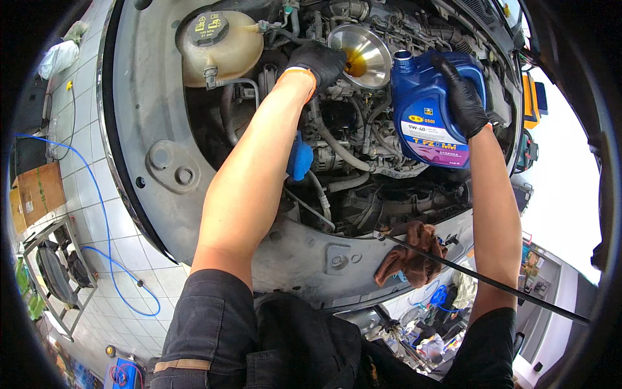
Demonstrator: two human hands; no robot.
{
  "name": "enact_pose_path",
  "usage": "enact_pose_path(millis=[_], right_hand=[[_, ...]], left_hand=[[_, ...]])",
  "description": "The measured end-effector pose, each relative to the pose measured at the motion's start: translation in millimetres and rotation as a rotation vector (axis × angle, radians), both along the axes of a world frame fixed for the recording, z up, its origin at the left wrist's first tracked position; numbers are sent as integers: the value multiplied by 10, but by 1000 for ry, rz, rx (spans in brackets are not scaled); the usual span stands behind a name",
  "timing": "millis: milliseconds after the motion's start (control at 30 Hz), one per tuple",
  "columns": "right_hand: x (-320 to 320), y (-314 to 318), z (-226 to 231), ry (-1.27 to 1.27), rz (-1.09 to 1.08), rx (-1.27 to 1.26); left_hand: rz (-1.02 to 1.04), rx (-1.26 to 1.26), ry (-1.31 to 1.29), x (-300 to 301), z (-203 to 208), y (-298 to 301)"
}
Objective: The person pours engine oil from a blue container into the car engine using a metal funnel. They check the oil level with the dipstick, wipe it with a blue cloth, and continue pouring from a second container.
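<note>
At the left stands the pale reservoir [221, 57], capped; I keep my left forearm [243, 181] off its hose [228, 113]. Next, my left hand [319, 66], black-gloved, is at the left rim of the silver funnel [374, 57]. Its fingertips are partly hidden, so I cannot tell whether they are clamped on the rim or only rest against it. The funnel sits at the far middle of the engine bay [353, 117], with amber fluid [355, 65] in its bowl. I judge the step to be pouring through it: steady the rim, hold the funnel true, and let the bowl drain before adding more. Nearer, the brown cloth [414, 256] lies over the front panel [304, 259], available for drips. Just right of the funnel is the blue jug [424, 97], roughly upright, mouth at its far left corner. My right hand [461, 97] is clamped on its right side. To pour well, I should bring the mouth over the bowl, tilt slowly, and stop short of the rim.
</note>
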State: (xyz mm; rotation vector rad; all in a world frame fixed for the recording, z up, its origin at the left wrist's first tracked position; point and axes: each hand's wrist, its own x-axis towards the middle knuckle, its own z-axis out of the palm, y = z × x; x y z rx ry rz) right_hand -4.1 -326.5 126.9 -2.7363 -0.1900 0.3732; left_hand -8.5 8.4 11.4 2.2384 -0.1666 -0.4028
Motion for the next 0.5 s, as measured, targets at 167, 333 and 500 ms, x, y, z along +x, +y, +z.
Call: enact_pose_path(millis=[167, 333, 500], right_hand=[[-213, 92, 60, -79, 197, -459], [-380, 160, -27, 60, 27, -237], [-539, -125, -172, -37, 99, -314]], left_hand=[[-39, 0, -4, -17, 55, 28], [-63, 24, 53, -38, 128, 59], [-14, 8, 11, -45, 106, 90]])
